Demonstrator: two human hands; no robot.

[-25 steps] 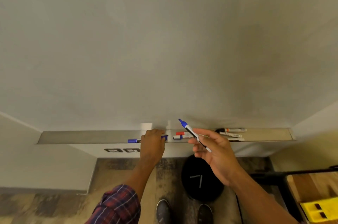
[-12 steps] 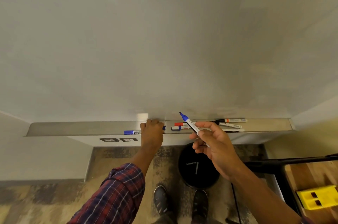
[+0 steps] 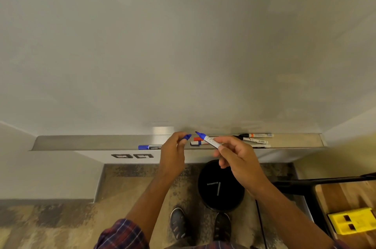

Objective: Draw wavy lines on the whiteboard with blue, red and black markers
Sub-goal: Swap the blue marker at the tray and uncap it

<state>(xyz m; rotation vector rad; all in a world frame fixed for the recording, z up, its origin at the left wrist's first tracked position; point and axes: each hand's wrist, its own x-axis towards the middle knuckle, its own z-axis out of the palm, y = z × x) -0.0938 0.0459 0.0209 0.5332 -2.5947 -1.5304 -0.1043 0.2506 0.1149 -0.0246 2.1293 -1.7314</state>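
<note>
Whiteboard (image 3: 183,45) over its ledge (image 3: 91,142).
My right hand (image 3: 238,157) grips the blue marker (image 3: 210,141), tip toward ten o'clock; left hand (image 3: 173,153) pinches a blue cap (image 3: 186,137).

Blue marker (image 3: 210,141), uncapped, tip up-left, in my right fingers (image 3: 224,148); blue cap (image 3: 186,137) in left fingers (image 3: 179,139); red marker (image 3: 196,139), black marker (image 3: 253,140) lying on tray (image 3: 91,142) below whiteboard (image 3: 183,45)

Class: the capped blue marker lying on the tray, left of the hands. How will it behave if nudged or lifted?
The blue marker is a slim round barrel lying flat, so a nudge would probably roll it across the tray. It looks like rigid plastic: likely stiff and light.
</note>
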